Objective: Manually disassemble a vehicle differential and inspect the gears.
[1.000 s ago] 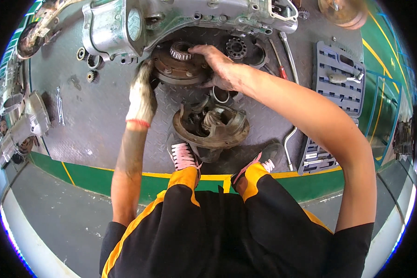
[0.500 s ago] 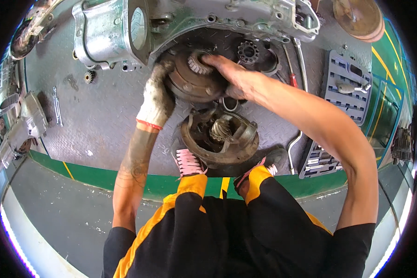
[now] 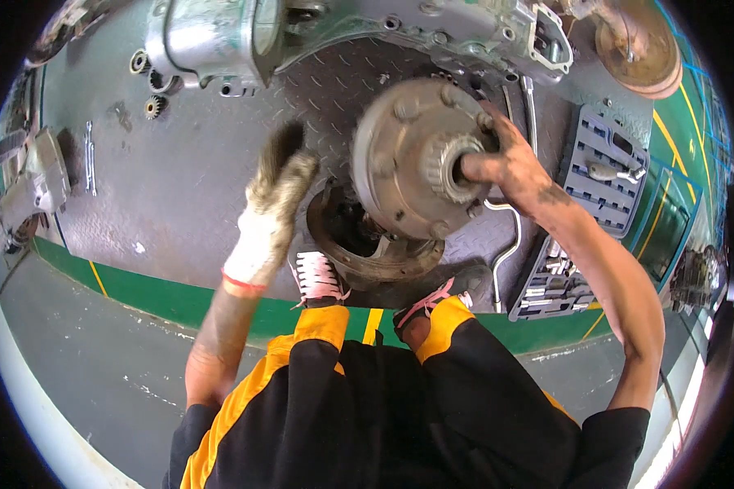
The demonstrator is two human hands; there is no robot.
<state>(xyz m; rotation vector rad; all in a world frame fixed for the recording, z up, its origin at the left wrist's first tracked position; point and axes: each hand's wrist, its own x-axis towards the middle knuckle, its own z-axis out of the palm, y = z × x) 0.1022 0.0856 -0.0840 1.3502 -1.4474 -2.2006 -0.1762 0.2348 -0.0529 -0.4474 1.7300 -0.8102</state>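
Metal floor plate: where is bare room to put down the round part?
Free: the grey floor plate between the small wrenches and the gloved left hand. Crowded: around the open housing, shoes and tool tray, under the round part.

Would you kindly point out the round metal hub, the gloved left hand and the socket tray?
Metal hub (image 3: pixel 412 155), head view, on its flat face.
Left hand (image 3: pixel 273 208), head view, on the glove's back.
Socket tray (image 3: pixel 607 167), head view, on its grey upper panel.
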